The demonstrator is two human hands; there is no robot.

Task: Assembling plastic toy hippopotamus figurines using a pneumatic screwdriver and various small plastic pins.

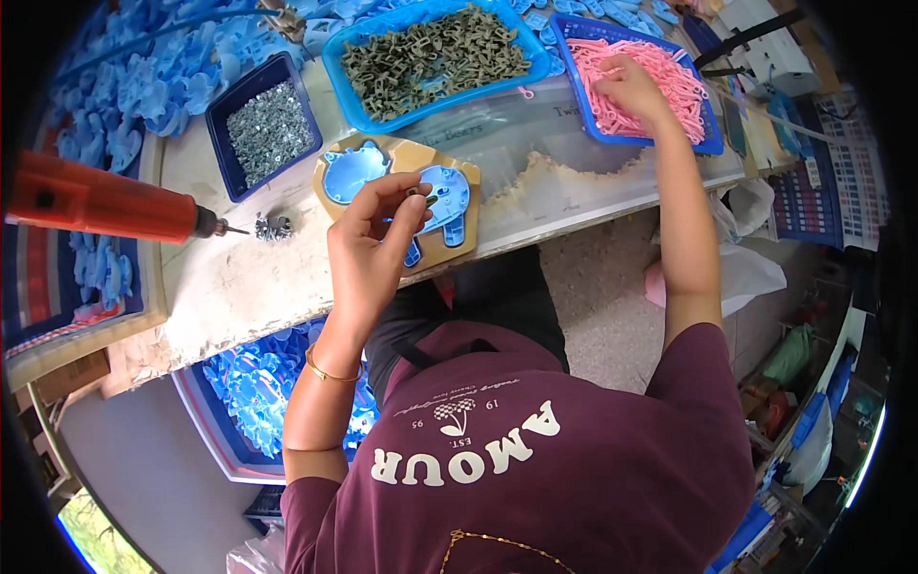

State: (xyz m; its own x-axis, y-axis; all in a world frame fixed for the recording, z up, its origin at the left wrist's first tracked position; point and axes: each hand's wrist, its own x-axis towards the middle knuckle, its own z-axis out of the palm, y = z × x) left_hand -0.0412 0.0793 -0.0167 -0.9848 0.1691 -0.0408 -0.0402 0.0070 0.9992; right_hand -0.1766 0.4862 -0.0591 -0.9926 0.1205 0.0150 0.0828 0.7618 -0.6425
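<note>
My left hand (375, 230) pinches a small olive-green plastic part (427, 200) between thumb and fingers. It is held just above a tan fixture block (402, 156), in which two light-blue plastic shell halves sit. The left shell half (355, 177) is a rounded hollow; the right shell half (449, 196) is partly behind my fingers. My right hand (633, 93) reaches into a blue basket (710, 146) of pink plastic pieces (669, 96). Its fingers are curled down among the pieces; what lies between the fingertips cannot be made out.
A light-blue tray (337, 86) of olive-green parts and a dark-blue bin (218, 120) of small screws stand behind the fixture. An orange power screwdriver (115, 199) hangs at left, beside a small screw pile (273, 228). Blue shells (153, 86) heap up at far left.
</note>
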